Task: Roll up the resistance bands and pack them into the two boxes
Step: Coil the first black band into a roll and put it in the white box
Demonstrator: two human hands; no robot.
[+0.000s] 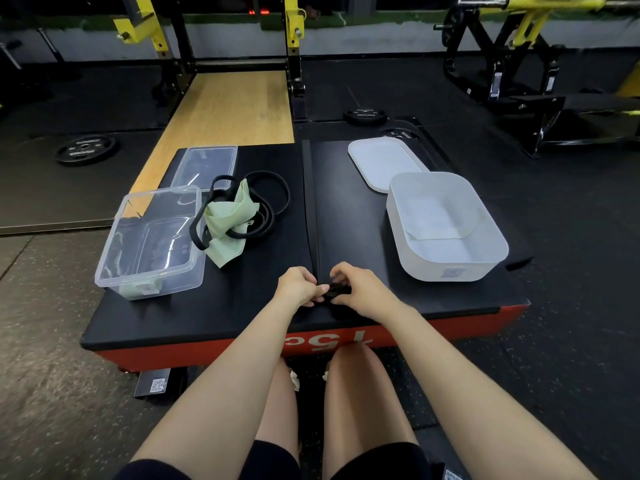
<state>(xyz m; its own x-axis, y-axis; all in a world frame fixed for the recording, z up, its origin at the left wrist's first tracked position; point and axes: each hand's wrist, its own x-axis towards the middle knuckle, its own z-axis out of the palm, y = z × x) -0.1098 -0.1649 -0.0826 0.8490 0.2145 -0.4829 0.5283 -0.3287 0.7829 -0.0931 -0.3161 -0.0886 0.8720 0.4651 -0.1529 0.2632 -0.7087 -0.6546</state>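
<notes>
Band [337, 291]: you are pinching its black roll with left hand [299, 285] and right hand [358, 289]; loosening fingers risks it springing open.

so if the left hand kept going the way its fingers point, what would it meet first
The left hand points toward the right hand; it would first meet the black band roll both pinch, already at its fingertips.

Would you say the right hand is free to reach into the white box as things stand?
Probably not yet: the right hand and the left hand both grip the black band. The white box sits open, its lid off.
</notes>
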